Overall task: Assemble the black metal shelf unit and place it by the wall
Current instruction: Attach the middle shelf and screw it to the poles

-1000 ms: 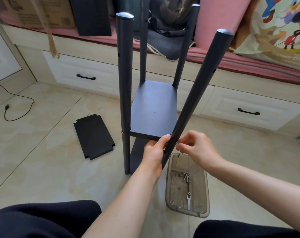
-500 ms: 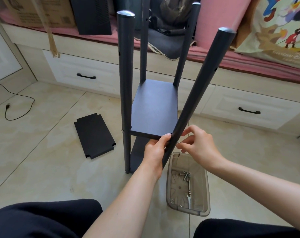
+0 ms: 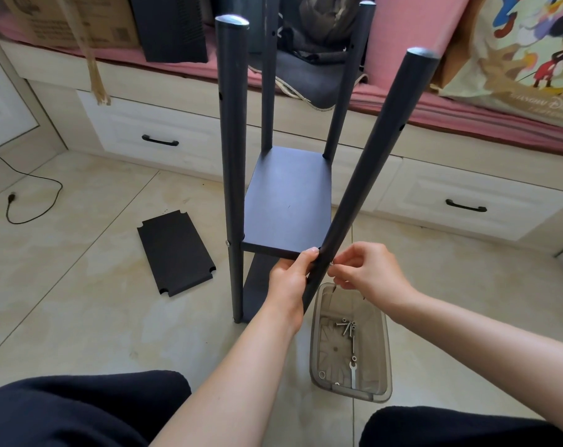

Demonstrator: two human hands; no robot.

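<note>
The black metal shelf unit [image 3: 286, 201] stands on the tiled floor [image 3: 80, 285] before the drawer base: four round posts, one flat panel fitted. The left hand [image 3: 288, 282] grips the tilted near-right post [image 3: 367, 175]; the right hand [image 3: 367, 272] pinches a small bolt [image 3: 331, 262] against it. A loose panel [image 3: 175, 253] lies left; a clear tray [image 3: 351, 346] holds hardware.

Bright, even daylight; soft faint shadows on floor tiles [image 3: 80, 301]. Sharp focus throughout. Wide-angle bending at edges. Slight sheen on pole caps [image 3: 232, 21].
</note>
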